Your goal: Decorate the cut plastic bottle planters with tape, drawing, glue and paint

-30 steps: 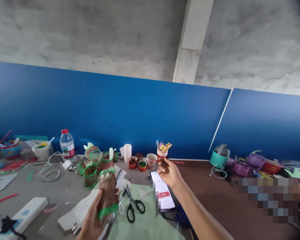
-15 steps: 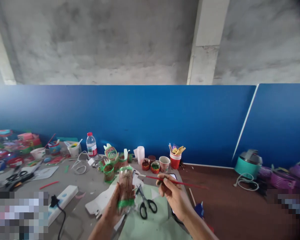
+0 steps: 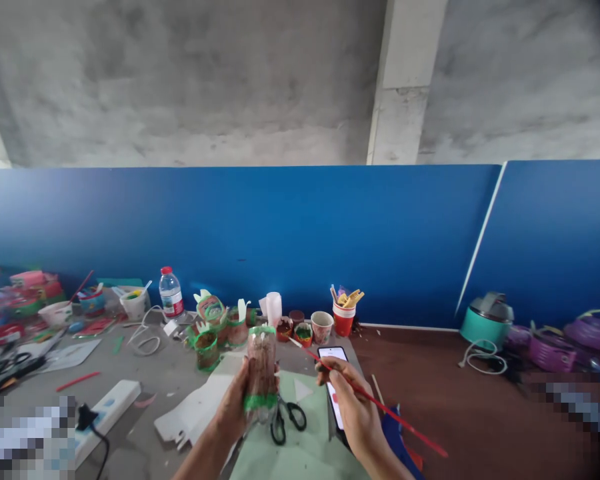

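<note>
My left hand [image 3: 236,399] is wrapped round a plastic bottle piece [image 3: 261,367] painted brown, with green bands at its top and bottom, held upright. In my right hand [image 3: 347,400] is a red paintbrush [image 3: 400,421], pinched near its front. The brush's pale tip points left toward a small paint cup with green inside [image 3: 303,335]; I cannot tell whether it touches. Beneath the bottle piece, black-handled scissors [image 3: 295,415] lie on a pale green sheet [image 3: 300,460]. A lit phone [image 3: 333,353] lies partly behind my right hand.
Painted bottle crafts [image 3: 207,350] stand behind my left hand. Along the back are a water bottle [image 3: 171,293], a paper cup [image 3: 322,327] and a red cup of tools [image 3: 344,320]. A power strip [image 3: 107,420] lies left; a teal pot [image 3: 486,321] sits right.
The brush has swung from nearly level beside the bottle piece to a slant, its tip now by the paint cups. The bottle piece has shifted slightly right. The view has turned a little right.
</note>
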The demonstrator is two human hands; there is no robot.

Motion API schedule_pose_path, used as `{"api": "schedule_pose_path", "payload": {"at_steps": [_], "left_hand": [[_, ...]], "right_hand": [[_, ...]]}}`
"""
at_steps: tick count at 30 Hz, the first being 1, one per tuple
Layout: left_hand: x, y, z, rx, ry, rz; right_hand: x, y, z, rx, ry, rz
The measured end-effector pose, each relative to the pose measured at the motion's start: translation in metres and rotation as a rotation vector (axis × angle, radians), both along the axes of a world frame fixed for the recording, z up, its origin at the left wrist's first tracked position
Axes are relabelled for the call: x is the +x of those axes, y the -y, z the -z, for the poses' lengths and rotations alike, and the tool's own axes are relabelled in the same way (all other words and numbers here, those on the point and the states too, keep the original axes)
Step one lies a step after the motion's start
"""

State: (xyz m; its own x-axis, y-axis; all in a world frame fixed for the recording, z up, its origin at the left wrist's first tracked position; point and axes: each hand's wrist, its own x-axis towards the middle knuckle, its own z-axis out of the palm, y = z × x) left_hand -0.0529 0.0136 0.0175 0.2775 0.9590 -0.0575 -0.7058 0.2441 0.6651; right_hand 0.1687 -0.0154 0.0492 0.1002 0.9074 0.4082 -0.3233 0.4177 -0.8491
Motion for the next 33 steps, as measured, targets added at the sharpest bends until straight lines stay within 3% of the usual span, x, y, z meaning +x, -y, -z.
{"api": "schedule_pose_path", "payload": {"at_steps": [5,9,13,19,33], "left_hand": [[0.0,-0.009,0.025,-0.008,0.006,0.033],[-0.001,-0.006,0.034,-0.051,-0.017,0.024],[0.001,0.001,0.032,-0.02,-0.068,-0.001],[0.007,0.004,0.034,-0.035,-0.122,-0.086],[0.012,0.012,0.027,-0.113,-0.141,-0.143]], "right_hand": [[0.006,0.001,0.005,-0.054,0.045,0.022],[0.006,0.001,0.012,-0.069,0.086,0.036],[0.005,0.004,0.015,-0.037,0.105,0.035],[0.001,0.012,0.003,0.029,0.192,0.05],[0.001,0.009,0.009,-0.043,0.185,0.064]]}}
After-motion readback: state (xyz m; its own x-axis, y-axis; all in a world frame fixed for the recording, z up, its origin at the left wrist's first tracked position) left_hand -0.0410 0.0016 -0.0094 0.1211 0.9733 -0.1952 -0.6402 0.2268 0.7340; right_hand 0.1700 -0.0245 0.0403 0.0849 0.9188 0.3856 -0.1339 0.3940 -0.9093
